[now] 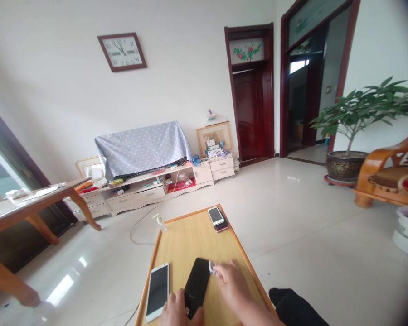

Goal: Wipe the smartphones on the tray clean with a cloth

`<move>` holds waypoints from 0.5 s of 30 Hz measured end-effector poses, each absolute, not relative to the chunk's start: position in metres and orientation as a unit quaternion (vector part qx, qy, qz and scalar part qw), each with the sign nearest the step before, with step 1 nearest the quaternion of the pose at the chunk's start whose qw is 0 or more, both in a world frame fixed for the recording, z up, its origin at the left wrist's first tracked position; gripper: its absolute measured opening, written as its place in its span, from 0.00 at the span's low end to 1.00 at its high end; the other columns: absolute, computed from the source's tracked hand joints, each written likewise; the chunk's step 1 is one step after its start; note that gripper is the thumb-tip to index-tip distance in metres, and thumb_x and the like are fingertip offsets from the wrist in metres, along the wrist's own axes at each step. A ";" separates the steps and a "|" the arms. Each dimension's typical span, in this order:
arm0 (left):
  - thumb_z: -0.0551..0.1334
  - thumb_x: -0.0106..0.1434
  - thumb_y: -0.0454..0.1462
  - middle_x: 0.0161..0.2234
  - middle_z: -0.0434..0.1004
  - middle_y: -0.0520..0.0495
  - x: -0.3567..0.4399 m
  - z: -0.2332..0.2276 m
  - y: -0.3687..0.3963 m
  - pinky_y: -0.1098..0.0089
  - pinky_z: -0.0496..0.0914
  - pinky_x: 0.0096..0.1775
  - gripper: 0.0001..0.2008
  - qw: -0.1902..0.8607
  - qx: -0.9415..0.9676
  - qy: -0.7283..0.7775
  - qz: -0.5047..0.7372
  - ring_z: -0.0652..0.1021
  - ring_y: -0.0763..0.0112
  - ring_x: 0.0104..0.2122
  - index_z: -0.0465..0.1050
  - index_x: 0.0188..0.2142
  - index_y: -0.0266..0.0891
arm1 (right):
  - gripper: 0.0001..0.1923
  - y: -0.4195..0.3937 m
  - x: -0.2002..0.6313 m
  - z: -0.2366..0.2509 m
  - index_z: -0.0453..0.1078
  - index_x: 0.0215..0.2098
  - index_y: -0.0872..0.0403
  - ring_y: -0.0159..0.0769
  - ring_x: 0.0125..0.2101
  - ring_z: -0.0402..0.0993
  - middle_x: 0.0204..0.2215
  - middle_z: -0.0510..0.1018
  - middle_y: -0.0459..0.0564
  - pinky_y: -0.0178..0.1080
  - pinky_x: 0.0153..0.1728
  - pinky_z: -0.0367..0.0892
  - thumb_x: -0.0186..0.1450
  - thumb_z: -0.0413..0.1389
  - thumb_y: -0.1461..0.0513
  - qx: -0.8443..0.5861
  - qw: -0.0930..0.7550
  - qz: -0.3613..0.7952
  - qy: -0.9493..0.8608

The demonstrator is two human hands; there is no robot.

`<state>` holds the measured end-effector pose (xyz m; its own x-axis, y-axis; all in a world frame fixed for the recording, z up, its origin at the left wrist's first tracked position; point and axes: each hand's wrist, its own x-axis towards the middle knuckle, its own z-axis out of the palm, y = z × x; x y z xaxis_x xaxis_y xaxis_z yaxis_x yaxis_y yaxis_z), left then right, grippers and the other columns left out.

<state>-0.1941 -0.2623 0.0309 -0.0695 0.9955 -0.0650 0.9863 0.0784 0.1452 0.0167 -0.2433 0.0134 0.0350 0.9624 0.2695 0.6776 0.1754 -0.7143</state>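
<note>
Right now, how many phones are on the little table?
4: a black phone under both hands, a white phone beside it, and two stacked phones at the far corner. None seem hidden.

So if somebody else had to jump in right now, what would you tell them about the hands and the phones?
Left hand: rests on the near end of the black phone, steadying it on the table.
Right hand: fingers pinch a small white wipe, pressed at the black phone's far right corner.
White phone: lies flat to the left of the black one, untouched.
Two more phones are stacked at the table's far right edge; a small pump bottle stands at the far left corner.
Done: black phone is laid out and held.
Left: wiping looks barely begun; the other phones have not been handled.
</note>
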 end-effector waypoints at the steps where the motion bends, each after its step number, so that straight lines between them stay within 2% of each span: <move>1: 0.61 0.55 0.52 0.49 0.73 0.40 -0.189 0.034 -0.259 0.60 0.68 0.47 0.27 0.074 0.680 0.729 0.028 0.75 0.52 0.50 0.66 0.51 0.46 | 0.18 -0.241 0.019 0.014 0.77 0.43 0.45 0.38 0.44 0.77 0.40 0.83 0.46 0.46 0.60 0.56 0.70 0.45 0.65 -0.620 0.379 0.185 -0.661; 3: 0.60 0.57 0.53 0.47 0.74 0.40 -0.179 0.040 -0.251 0.60 0.68 0.47 0.23 0.069 0.687 0.723 0.027 0.75 0.52 0.49 0.67 0.47 0.44 | 0.17 -0.237 0.022 0.016 0.78 0.40 0.47 0.38 0.40 0.77 0.37 0.82 0.48 0.41 0.50 0.64 0.70 0.47 0.64 -0.637 0.379 0.178 -0.648; 6: 0.59 0.58 0.54 0.45 0.74 0.39 -0.164 0.044 -0.236 0.61 0.67 0.45 0.20 0.052 0.693 0.718 0.035 0.76 0.52 0.47 0.67 0.42 0.43 | 0.16 -0.232 0.026 0.018 0.78 0.39 0.48 0.39 0.36 0.77 0.35 0.82 0.50 0.38 0.41 0.66 0.71 0.47 0.62 -0.649 0.388 0.173 -0.631; 10: 0.57 0.60 0.55 0.47 0.73 0.38 -0.146 0.042 -0.208 0.61 0.68 0.42 0.23 0.053 0.687 0.724 0.042 0.77 0.53 0.45 0.66 0.44 0.40 | 0.17 -0.229 0.031 0.018 0.78 0.38 0.48 0.39 0.35 0.77 0.35 0.82 0.51 0.38 0.39 0.66 0.72 0.47 0.59 -0.647 0.399 0.168 -0.628; 15: 0.56 0.61 0.56 0.47 0.72 0.36 -0.126 0.035 -0.161 0.61 0.68 0.42 0.26 0.052 0.682 0.727 0.054 0.77 0.53 0.45 0.65 0.45 0.37 | 0.17 -0.224 0.035 0.014 0.77 0.38 0.47 0.40 0.36 0.77 0.34 0.81 0.51 0.38 0.39 0.66 0.72 0.46 0.58 -0.648 0.415 0.170 -0.616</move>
